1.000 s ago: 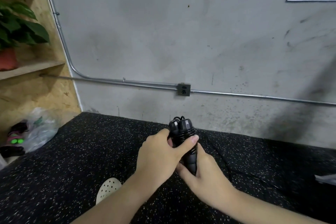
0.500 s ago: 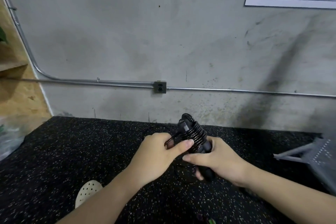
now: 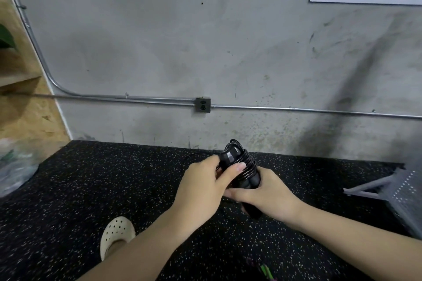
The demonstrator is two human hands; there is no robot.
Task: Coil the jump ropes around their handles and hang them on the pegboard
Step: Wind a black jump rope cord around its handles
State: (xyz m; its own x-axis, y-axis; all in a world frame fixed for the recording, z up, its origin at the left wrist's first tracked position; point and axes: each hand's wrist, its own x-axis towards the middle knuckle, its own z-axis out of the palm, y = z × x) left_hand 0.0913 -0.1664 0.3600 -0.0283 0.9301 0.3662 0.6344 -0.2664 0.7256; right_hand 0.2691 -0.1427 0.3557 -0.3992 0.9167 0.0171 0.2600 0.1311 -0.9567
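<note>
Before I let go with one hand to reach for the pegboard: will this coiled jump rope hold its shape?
Probably not by itself. The jump rope cord looks thin, glossy and springy, so its turns may loosen once the left hand lifts its thumb. The paired handles look stiff, so the right hand can likely carry them alone.

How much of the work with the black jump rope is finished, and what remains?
Mostly coiled: the black jump rope is wound many times around its handles. In hand: the left hand and right hand both grip the bundle, and a thin loose strand shows left of the left hand. Left: wrap that strand and hang the bundle; a perforated grey panel lies at right, with nothing on its visible part.
</note>
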